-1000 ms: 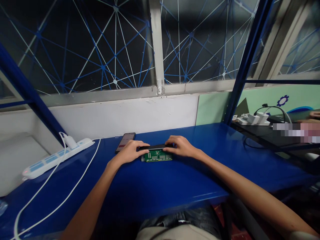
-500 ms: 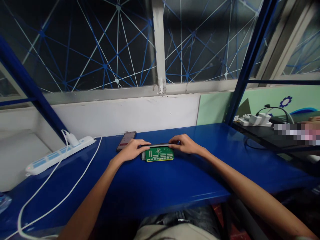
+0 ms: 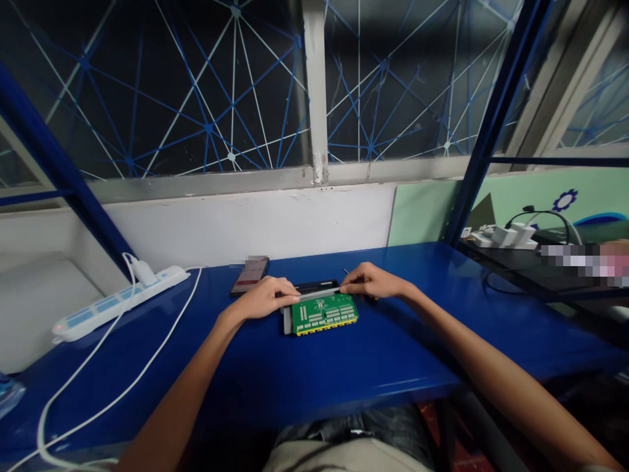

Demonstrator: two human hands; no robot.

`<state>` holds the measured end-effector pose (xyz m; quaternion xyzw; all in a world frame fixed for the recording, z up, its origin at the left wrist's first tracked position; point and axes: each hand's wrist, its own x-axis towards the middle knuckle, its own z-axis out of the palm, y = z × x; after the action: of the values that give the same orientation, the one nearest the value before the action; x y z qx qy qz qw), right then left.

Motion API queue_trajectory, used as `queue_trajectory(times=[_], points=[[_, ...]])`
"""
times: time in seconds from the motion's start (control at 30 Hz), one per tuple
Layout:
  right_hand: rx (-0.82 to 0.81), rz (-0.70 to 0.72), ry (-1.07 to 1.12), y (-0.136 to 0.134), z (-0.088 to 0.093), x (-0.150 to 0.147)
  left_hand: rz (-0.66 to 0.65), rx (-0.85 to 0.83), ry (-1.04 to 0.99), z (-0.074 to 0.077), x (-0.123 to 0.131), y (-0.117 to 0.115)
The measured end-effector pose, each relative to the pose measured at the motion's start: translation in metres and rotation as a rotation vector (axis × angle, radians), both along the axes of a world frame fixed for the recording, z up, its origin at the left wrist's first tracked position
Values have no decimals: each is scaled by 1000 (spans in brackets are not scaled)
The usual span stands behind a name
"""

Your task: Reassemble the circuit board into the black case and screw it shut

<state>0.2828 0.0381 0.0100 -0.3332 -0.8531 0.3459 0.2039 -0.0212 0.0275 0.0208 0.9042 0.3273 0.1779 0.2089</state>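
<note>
A green circuit board (image 3: 327, 312) with a yellow front edge is on the blue table in front of me, tilted slightly. Along its back edge runs a thin grey strip (image 3: 318, 294); whether strip and board are joined, I cannot tell. My left hand (image 3: 268, 297) pinches at the back left end, thumb and fingers together. At the back right end my right hand (image 3: 369, 280) pinches likewise. A grey piece (image 3: 287, 322) shows under the board's left side. Just behind lies a flat black object (image 3: 314, 286), partly covered.
A phone (image 3: 249, 275) lies behind my left hand. On the left is a white power strip (image 3: 120, 307) with a looping white cable (image 3: 162, 354). A small dark thin item (image 3: 345, 271) lies by my right hand. Chargers and cables (image 3: 514, 235) sit far right, near another person's blurred hand.
The board and grey strip have shifted toward me and slightly right, turning a little, with my hands at their ends. More of the black object behind now shows.
</note>
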Motion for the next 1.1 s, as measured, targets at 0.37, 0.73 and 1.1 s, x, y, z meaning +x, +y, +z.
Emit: queue_trajectory(times=[0.37, 0.73, 1.1], points=[[238, 188, -97, 13, -19, -1, -74, 105, 171, -12, 11, -3], [378, -348, -273, 22, -10, 14, 33, 140, 193, -28, 11, 6], [250, -444, -602, 34, -26, 29, 70, 126, 172, -26, 14, 5]])
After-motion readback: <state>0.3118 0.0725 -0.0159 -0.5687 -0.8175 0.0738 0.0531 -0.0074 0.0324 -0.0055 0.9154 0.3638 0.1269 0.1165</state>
